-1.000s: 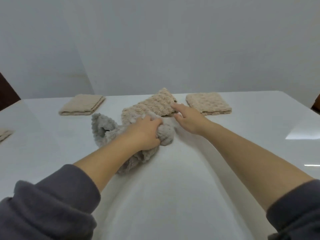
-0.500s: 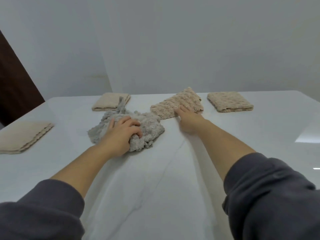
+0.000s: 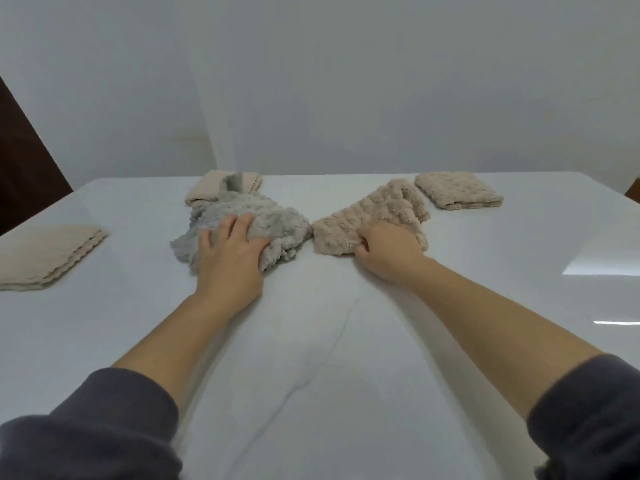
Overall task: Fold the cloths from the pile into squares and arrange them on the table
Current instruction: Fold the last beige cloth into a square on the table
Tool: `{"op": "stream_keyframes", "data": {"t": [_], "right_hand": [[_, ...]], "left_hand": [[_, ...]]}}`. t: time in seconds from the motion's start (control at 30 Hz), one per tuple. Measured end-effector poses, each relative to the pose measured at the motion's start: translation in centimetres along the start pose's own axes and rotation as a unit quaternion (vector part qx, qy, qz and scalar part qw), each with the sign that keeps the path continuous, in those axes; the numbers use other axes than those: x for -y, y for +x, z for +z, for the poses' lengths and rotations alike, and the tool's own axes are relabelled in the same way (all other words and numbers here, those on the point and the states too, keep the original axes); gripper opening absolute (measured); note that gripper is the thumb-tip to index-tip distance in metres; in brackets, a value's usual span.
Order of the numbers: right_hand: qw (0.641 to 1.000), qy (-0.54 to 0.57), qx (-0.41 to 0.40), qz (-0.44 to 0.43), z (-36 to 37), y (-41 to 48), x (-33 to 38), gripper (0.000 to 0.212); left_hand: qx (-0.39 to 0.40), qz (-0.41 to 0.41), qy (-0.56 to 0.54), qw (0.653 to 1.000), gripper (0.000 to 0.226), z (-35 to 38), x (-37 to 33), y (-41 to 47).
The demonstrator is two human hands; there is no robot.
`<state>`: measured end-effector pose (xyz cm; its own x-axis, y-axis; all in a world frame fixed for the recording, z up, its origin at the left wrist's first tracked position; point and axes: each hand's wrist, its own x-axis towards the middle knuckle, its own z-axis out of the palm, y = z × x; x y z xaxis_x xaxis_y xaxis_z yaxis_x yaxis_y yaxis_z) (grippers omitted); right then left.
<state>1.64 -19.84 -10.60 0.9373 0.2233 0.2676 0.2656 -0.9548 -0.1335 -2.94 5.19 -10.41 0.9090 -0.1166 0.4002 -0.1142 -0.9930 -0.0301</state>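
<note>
Since half a second ago the right hand (image 3: 388, 251) goes from a flat press to a curled grip: its fingers now bunch and pinch the near edge of the beige cloth (image 3: 375, 211). The grey cloth (image 3: 252, 216) and the beige cloth, overlapping a second ago, now lie just beside each other at mid-table, with a narrow gap between them.

The left hand (image 3: 228, 252) lies on the grey cloth with fingers spread and fairly straight, pressing down; the cloth bunches up against the thumb. Both cloths are crumpled and unfolded.

Folded squares on the white table (image 3: 502, 271): back-left square (image 3: 202, 192), partly hidden behind the grey cloth; back-right square (image 3: 457, 190), near the beige cloth; far-left square (image 3: 45, 254), well apart. Dark sleeves are pushed up both forearms.
</note>
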Motion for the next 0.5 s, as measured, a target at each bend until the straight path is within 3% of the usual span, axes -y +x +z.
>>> {"op": "stream_keyframes", "data": {"t": [0.1,0.17,0.23,0.33,0.5], "right_hand": [[0.997,0.059,-0.052,-0.008,-0.2,-3.7,0.6,0.02],[0.989,0.139,-0.046,0.001,-0.6,-5.8,0.9,0.026],[0.971,0.238,-0.037,0.004,-1.3,-7.8,1.2,0.026],[0.935,0.355,-0.017,0.009,-2.3,-10.7,1.6,0.017],[0.872,0.489,0.018,0.021,-2.7,-13.3,2.1,0.021]], "left_hand": [[-0.018,-0.002,-0.095,0.995,0.059,-1.3,-2.5,-1.4],[-0.012,0.049,-0.149,0.988,0.06,-2.0,-4.0,-2.7],[0.024,0.105,-0.164,0.981,0.067,-2.4,-5.0,-4.3],[0.044,0.114,-0.182,0.976,0.07,-2.0,-5.3,-6.0],[-0.008,0.07,-0.345,0.936,0.04,-1.7,-5.7,-7.9]]}}
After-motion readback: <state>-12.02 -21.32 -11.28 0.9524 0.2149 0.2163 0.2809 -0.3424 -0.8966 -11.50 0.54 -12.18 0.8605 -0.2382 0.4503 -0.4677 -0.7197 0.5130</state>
